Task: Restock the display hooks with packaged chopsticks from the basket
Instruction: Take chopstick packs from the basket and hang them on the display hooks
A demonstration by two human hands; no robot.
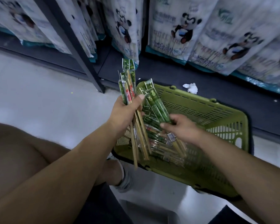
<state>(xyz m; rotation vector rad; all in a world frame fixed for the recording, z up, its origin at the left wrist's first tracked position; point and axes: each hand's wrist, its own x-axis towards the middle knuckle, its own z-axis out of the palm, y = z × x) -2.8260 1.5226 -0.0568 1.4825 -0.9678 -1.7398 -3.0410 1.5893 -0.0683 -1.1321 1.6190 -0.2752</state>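
Gripping bundle of chopstick packs (128,81) in left hand (126,110), tab ends up, likely ready for hooks; pinching another pack (155,105) in right hand (183,128), basket (225,109) beneath both.

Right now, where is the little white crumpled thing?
In the head view, the crumpled white scrap lies on the dark bottom shelf, just beyond the far rim of the green basket, below the hanging panda packs.

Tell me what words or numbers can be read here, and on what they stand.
"50": in a round badge low on the panda bags.
Other print on those bags: too blurred to read.
Labels on the chopstick packs: too small and blurred to read.
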